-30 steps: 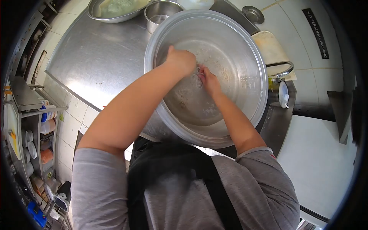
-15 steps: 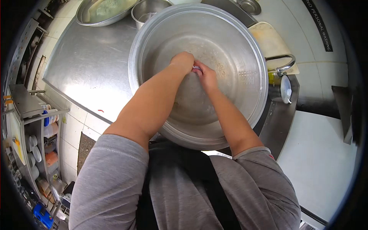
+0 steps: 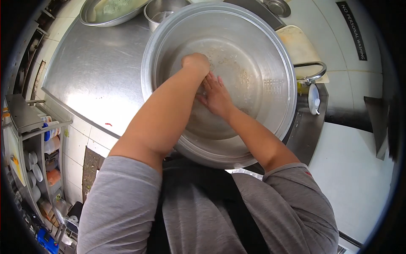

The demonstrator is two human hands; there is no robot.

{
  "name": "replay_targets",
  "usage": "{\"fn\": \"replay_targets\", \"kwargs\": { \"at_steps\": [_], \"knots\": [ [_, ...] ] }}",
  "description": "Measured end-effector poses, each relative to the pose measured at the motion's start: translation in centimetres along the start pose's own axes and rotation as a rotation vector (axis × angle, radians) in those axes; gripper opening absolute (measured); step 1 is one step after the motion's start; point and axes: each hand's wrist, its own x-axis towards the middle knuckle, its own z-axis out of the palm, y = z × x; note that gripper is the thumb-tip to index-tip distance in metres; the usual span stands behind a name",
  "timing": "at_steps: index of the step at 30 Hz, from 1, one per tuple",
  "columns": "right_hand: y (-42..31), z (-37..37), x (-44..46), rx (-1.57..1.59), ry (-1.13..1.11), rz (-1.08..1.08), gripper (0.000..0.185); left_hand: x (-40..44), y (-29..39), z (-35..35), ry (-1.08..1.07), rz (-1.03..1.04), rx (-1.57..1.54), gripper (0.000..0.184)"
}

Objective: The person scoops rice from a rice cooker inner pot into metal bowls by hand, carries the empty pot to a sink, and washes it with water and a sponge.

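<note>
A large round metal pot (image 3: 270,63) with a wide rim fills the middle of the view. Its inside is wet-looking, with small pale bits on the bottom. Both hands reach down into it. My left hand (image 3: 196,63) is curled, its knuckles up and its fingertips turned away from the camera, so whatever lies in it is hidden. Just below and to its right, my right hand (image 3: 217,96) has its fingers stretched out, their tips close to the left wrist. Nothing shows in the right hand.
The pot stands on a steel counter (image 3: 91,76). Behind it are a metal bowl (image 3: 99,21) of food in liquid and a smaller steel bowl (image 3: 151,17). At right are a curved tap (image 3: 317,75) and a cutting board (image 3: 296,40). A shelf rack (image 3: 44,131) stands left.
My hands have shifted a little left in the pot. The right hand has gone from pinched against the left hand to spread fingers, lower than before.
</note>
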Motion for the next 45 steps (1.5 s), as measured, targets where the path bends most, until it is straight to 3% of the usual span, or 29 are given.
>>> {"fn": "replay_targets", "kwargs": {
  "at_steps": [2, 4, 6, 7, 9, 10, 12, 13, 15, 19, 21, 24, 28, 32, 34, 36, 38, 42, 43, 45],
  "knots": [
    [0.5, 0.0, 1.1, -0.042, -0.023, -0.008, 0.067, -1.0, 0.8, -2.7, 0.084, 0.008, 0.077, 0.030],
    [1.9, 0.0, 3.3, -0.070, -0.036, -0.007, 0.070, -4.2, 0.8, -6.4, 0.519, -0.014, 0.145, 0.036],
    [4.5, 0.0, 5.3, -0.033, 0.061, 0.262, 0.072, -5.9, -1.8, -8.4, 0.724, -0.020, 0.264, 0.049],
    [5.3, 0.3, 5.6, -0.026, 0.060, 0.265, 0.072, -6.4, -3.3, -7.7, 0.719, -0.018, 0.270, 0.049],
    [5.8, 0.0, 6.1, 0.014, 0.039, 0.414, 0.072, -7.4, -5.5, -6.3, 1.016, -0.047, 0.459, 0.058],
    [5.0, 0.1, 6.0, 0.017, 0.040, 0.414, 0.072, -7.2, -5.8, -6.4, 1.015, -0.047, 0.461, 0.058],
    [0.9, -1.0, 4.5, -0.086, -0.194, 0.196, 0.071, -7.2, -5.7, -6.9, 0.693, 0.007, 0.114, 0.070],
    [-0.3, -0.5, 3.7, -0.089, -0.202, 0.196, 0.071, -7.2, -5.9, -6.9, 0.689, 0.006, 0.106, 0.070],
    [-1.8, 0.4, 2.6, -0.090, -0.127, -0.045, 0.070, -7.1, -6.3, -7.0, 0.691, 0.044, 0.129, 0.071],
    [4.0, 0.3, 7.7, -0.023, -0.080, 0.084, 0.067, -7.0, -7.7, -7.5, 0.584, 0.157, -0.007, 0.067],
    [7.7, 0.3, 9.2, 0.160, 0.088, 0.311, 0.067, -7.2, -7.6, -7.6, 0.590, 0.154, -0.001, 0.068],
    [6.7, -0.4, 8.3, 0.007, -0.030, 0.338, 0.068, -7.4, -7.3, -7.7, 0.613, 0.139, -0.032, 0.068],
    [0.5, 0.9, 3.0, -0.085, -0.047, -0.051, 0.071, -7.2, -7.3, -7.7, 0.597, 0.104, -0.065, 0.067],
    [-3.5, 0.4, 2.4, -0.038, -0.140, -0.232, 0.072, -7.5, -7.5, -7.5, 0.599, 0.100, -0.041, 0.065],
    [-2.6, 0.1, 5.9, -0.171, -0.149, -0.146, 0.069, -7.5, -7.7, -7.6, 0.605, 0.096, -0.038, 0.065],
    [-0.9, -1.1, 9.3, -0.096, -0.152, 0.035, 0.066, -7.6, -7.6, -7.5, 0.612, 0.093, -0.036, 0.064],
    [3.0, -0.5, 11.0, 0.012, 0.056, 0.247, 0.065, -7.6, -7.6, -7.4, 0.634, 0.100, -0.034, 0.068],
    [11.5, -0.4, 7.8, 0.058, -0.006, 0.579, 0.075, -7.5, -7.3, -7.5, 0.632, 0.092, -0.061, 0.070],
    [11.2, -0.6, 7.8, 0.053, -0.003, 0.576, 0.075, -7.5, -7.3, -7.6, 0.638, 0.092, -0.065, 0.070],
    [10.0, -0.8, 7.4, 0.011, -0.072, 0.786, 0.076, -7.4, -7.3, -7.6, 0.605, 0.071, -0.097, 0.064]
  ]
}}
